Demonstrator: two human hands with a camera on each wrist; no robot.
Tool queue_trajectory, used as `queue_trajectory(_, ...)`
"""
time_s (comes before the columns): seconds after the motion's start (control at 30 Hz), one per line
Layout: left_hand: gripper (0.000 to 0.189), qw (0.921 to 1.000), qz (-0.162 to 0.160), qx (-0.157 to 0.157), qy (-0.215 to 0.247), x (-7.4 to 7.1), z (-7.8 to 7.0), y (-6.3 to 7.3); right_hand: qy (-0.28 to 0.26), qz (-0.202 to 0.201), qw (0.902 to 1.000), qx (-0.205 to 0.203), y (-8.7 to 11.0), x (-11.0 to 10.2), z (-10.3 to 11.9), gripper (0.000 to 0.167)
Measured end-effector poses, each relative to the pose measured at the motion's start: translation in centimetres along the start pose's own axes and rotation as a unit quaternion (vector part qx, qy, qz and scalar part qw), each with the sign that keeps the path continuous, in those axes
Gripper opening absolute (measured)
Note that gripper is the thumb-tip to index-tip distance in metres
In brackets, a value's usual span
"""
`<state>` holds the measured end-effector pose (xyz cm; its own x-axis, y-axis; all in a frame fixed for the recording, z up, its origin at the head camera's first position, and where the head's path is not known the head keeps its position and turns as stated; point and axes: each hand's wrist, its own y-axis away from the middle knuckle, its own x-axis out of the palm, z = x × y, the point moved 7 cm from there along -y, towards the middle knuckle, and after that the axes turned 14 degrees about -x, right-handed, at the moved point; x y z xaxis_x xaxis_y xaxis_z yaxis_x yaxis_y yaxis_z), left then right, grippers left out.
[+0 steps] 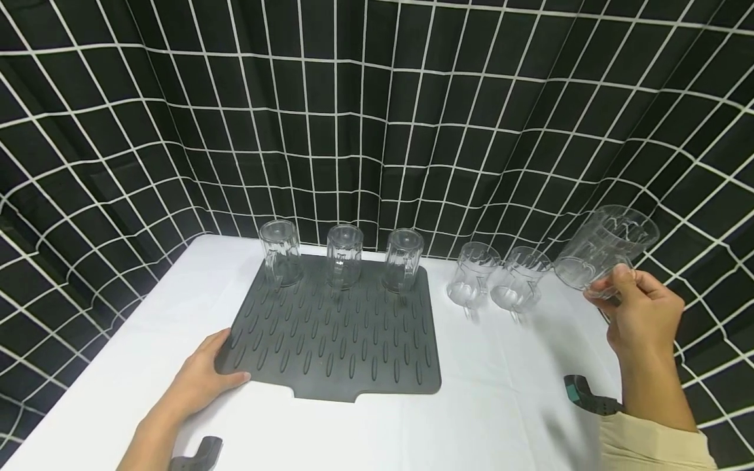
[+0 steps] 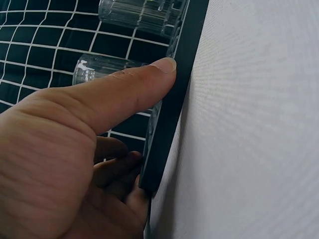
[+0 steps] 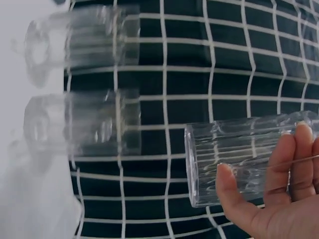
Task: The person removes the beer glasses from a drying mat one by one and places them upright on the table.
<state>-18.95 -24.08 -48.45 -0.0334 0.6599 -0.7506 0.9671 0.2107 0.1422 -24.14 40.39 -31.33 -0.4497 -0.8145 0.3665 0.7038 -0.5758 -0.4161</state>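
a dark cloth with white grid lines stands behind a white table. on the table lies a grey mat, its ridged face up.

the left hand is spread wide at the mat's near left corner, thumb against the near edge and fingers along the left edge, probably steadying it. the right hand holds a glass mug in the air at the right; the mug is tilted, mouth up and to the right, base low and to the left. whether the fingers have the handle or the body, i cannot tell.

three mugs stand upside down in a row along the mat's far side. two upright mugs stand on the table between the mat and the held one.

the step in hand looks like shifting mugs one by one onto the mat, with the fourth now lifted. the next move seems to call for carrying it left past the upright pair without a knock, turning it mouth down, and setting it on the bare ridges nearer than the row.
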Motion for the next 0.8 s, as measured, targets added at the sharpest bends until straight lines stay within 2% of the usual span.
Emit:
queue_trajectory(0.17,0.102,1.0,0.001,-0.004,-0.002,0.0,0.0,0.1,0.004,0.007,0.9999,-0.014,-2.3,-1.9,-1.9,0.029)
queue_trajectory(0.27,0.102,1.0,0.001,-0.006,-0.002,0.0,0.0,0.1,0.0,0.009,0.9999,0.005,-2.9,-2.4,-2.7,0.028)
queue_trajectory(0.43,0.103,1.0,-0.002,-0.005,-0.003,-0.2,-0.1,0.1,-0.018,0.01,0.9989,0.043,-3.0,-2.6,-3.9,0.026)
queue_trajectory(0.57,0.103,1.0,-0.004,-0.003,0.0,-0.2,-0.2,0.1,-0.016,0.007,0.9984,0.053,-3.1,-3.2,-5.1,0.028)
queue_trajectory(0.8,0.104,0.9999,-0.006,-0.01,-0.002,0.0,0.0,0.0,-0.055,-0.001,0.9963,0.066,-3.2,-4.2,-7.7,0.028)
